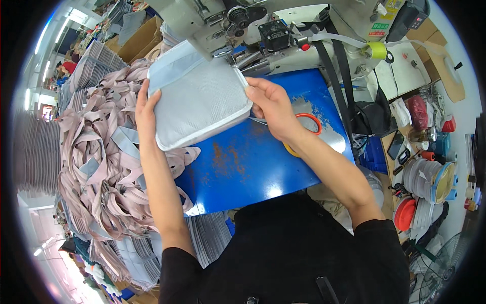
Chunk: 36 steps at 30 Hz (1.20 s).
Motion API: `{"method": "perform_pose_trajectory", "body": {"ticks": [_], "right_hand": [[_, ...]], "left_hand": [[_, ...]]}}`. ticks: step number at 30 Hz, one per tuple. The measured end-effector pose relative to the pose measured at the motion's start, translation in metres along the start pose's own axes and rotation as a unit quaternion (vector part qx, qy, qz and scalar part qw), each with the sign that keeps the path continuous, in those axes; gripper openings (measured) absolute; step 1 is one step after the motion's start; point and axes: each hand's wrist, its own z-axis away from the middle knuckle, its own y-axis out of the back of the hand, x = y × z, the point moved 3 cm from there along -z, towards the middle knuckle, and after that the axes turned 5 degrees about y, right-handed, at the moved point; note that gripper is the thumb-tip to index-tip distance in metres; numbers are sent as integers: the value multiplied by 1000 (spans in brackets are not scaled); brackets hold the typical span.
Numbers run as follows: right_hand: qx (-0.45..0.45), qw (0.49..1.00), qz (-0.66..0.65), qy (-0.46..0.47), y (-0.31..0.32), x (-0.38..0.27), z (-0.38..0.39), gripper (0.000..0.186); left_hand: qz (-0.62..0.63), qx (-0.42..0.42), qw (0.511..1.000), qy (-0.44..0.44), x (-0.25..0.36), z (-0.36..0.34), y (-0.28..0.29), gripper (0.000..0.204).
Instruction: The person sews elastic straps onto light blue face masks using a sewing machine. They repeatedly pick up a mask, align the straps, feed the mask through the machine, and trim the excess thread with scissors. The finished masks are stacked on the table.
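Left hand: gripping the left side of the pouch, thumb on top point(147, 114).
Right hand: closed on the pouch's right edge near a corner, thumb uppermost point(275, 109).
Pouch: pale grey-blue, rounded corners, whitish edging, a smooth band across its far part point(205, 99); held between both hands above the table, its far edge at the sewing machine. Whether its underside touches the table cannot be told.
Sewing machine: just beyond the pouch, its head overhanging the far edge point(217, 30).
Scissors: on the table beneath the right wrist, an orange loop showing, blades partly covered point(320, 125).
Table: blue, shiny, worn in patches point(238, 190).
Fabric strips: a big pinkish heap left of the table, beside the left forearm point(106, 162).
Black straps: hanging right of the machine point(347, 76).
Cardboard box: beyond the heap, open point(139, 38).
Phone: dark, on the side shelf at right point(396, 145).
Fan: lower right point(445, 271).
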Motion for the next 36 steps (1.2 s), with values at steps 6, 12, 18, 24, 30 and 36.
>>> {"method": "perform_pose_trajectory", "body": {"ticks": [6, 12, 18, 24, 30, 36], "right_hand": [[84, 882, 318, 338, 41, -141, -1, 31], [266, 560, 559, 551, 133, -379, -47, 43], [332, 755, 562, 54, 308, -457, -132, 62], [285, 849, 294, 333, 343, -406, -106, 53], [314, 851, 278, 316, 330, -399, -104, 45], [372, 814, 356, 270, 328, -403, -80, 44]], "left_hand": [[-73, 29, 997, -17, -1, -45, 28, 74], [94, -56, 993, 36, -10, -41, 34, 65], [208, -41, 974, 77, 0, 12, -10, 54], [-7, 27, 999, 37, -36, 29, 14, 56], [19, 84, 996, 31, -109, 58, 66, 53], [-31, 123, 992, 23, -130, 71, 76, 51]]}}
